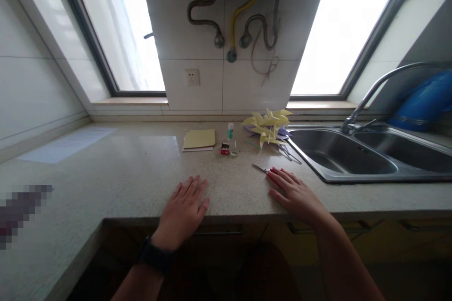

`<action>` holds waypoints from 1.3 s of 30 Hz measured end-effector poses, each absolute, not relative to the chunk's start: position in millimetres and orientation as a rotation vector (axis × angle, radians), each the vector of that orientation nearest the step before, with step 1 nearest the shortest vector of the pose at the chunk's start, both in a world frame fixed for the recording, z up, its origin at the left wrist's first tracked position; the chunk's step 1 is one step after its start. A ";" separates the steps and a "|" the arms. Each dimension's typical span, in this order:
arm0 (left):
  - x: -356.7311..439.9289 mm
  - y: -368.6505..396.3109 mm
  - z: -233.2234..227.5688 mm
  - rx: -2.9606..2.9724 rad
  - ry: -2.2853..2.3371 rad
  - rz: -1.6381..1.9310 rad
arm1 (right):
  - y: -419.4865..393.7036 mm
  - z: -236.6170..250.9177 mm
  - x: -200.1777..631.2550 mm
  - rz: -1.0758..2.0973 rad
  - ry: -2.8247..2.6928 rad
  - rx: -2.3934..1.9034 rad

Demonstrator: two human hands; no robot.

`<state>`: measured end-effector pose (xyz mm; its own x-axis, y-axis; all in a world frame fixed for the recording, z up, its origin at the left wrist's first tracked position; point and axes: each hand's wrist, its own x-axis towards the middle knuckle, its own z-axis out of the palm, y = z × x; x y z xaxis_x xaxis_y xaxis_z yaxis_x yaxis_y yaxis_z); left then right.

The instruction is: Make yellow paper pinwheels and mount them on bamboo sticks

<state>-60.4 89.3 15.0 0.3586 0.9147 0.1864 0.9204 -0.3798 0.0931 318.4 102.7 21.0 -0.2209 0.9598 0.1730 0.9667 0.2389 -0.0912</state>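
My left hand lies flat on the countertop near its front edge, fingers stretched out, holding nothing. Palm down, my right hand rests further right, also flat. Its fingers partly cover the scissors, whose blades point left and whose red handles are mostly hidden. Beyond my hands lies a stack of yellow paper with a white sheet under it. Beside the stack are an upright glue stick, a small red box and a small ring-shaped item. Several yellow and purple paper pinwheels are piled at the back.
A double steel sink with a curved faucet is on the right, a blue object behind it. Printed sheets lie at the far left. A blurred-out patch covers something at the left edge.
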 end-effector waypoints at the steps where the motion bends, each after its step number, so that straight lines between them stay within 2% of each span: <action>1: -59.9 87.2 16.1 -2.555 -1.747 -0.301 | 103.0 21.1 318.6 -0.055 -2.314 -1.827; 8: -62.7 99.6 21.3 -2.533 -1.845 -0.198 | 101.0 25.5 314.5 -0.004 -2.243 -1.866; 20: -98.1 133.3 20.3 -2.250 -2.105 -0.192 | 106.3 20.9 313.7 -0.144 -2.016 -1.992; 39: -95.4 132.6 14.3 -2.220 -2.089 -0.186 | 105.2 22.4 305.1 -0.250 -1.637 -2.227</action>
